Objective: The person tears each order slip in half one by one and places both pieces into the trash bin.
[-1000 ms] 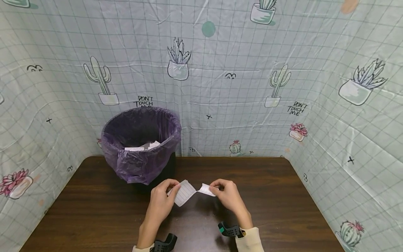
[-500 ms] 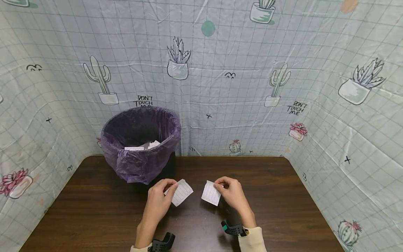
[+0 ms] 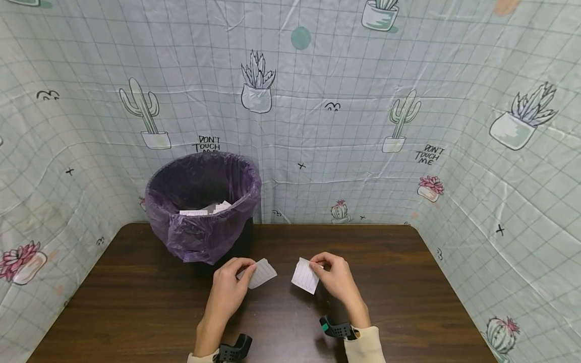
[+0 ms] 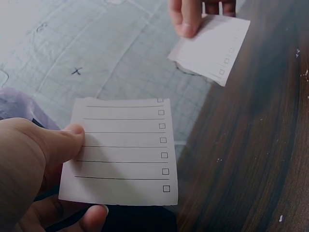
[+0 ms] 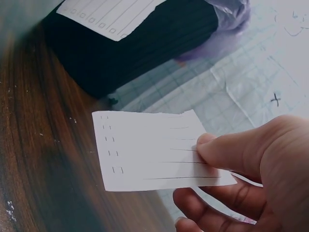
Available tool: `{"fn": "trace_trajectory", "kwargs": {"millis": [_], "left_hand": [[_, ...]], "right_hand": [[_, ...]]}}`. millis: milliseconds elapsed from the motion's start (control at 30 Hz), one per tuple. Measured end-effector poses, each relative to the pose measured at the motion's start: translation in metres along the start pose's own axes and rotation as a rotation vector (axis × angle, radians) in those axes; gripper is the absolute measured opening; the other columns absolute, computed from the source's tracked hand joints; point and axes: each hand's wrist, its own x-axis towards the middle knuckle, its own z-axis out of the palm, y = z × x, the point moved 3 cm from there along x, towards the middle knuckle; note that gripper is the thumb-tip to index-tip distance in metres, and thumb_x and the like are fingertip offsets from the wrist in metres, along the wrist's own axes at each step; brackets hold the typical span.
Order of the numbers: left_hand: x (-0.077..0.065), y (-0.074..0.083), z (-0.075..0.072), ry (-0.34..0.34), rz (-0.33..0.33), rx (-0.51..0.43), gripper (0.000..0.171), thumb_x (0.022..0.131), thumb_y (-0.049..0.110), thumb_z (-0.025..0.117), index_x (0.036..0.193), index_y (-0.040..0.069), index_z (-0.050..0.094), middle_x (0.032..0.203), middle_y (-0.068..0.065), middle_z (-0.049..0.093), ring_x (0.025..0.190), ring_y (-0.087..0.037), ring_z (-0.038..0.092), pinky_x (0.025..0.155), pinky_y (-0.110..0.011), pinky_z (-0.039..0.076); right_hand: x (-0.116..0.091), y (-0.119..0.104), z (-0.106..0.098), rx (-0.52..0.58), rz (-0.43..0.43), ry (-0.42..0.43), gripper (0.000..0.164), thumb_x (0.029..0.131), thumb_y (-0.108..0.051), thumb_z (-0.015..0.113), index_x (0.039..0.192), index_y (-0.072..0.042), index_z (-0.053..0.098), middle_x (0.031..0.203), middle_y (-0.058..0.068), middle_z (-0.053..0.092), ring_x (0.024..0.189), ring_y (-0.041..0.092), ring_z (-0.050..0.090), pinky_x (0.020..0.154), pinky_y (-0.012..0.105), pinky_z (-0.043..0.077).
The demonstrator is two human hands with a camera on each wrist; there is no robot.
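Note:
My left hand (image 3: 230,285) pinches a torn piece of lined paper (image 4: 125,154) between thumb and fingers. A column of small printed checkboxes runs down one side of it. My right hand (image 3: 337,277) pinches a second torn piece (image 5: 149,152), also lined with checkboxes, its upper edge slightly ragged in the right wrist view. Both pieces are held up over the table, apart from each other. Just beyond my left hand stands a dark trash bin (image 5: 130,58) with a purple plastic liner (image 3: 199,237) folded over its rim.
White paper scraps (image 3: 194,213) show inside the bin; its bottom is hidden. The dark wooden table (image 3: 363,252) carries tiny white specks. A cactus-printed sheet (image 3: 299,126) walls the back and both sides.
The paper, joined by a narrow strip a second ago, has come apart into two pieces. My hands have drawn slightly apart, and the left piece has tilted flatter in the last half second.

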Motion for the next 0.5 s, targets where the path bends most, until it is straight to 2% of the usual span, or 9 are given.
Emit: {"fn": "trace_trajectory", "kwargs": {"millis": [500], "left_hand": [[-0.0019, -0.0013, 0.0064, -0.046, -0.011, 0.023, 0.005, 0.090, 0.009, 0.078, 0.093, 0.005, 0.077, 0.089, -0.002, 0.073, 0.082, -0.016, 0.069, 0.076, -0.037, 0.058]], "right_hand": [[-0.0011, -0.0068, -0.0068, 0.005, -0.027, 0.025, 0.009, 0.094, -0.011, 0.075, 0.090, -0.002, 0.074, 0.078, 0.001, 0.069, 0.070, 0.005, 0.058, 0.068, 0.022, 0.049]]}}
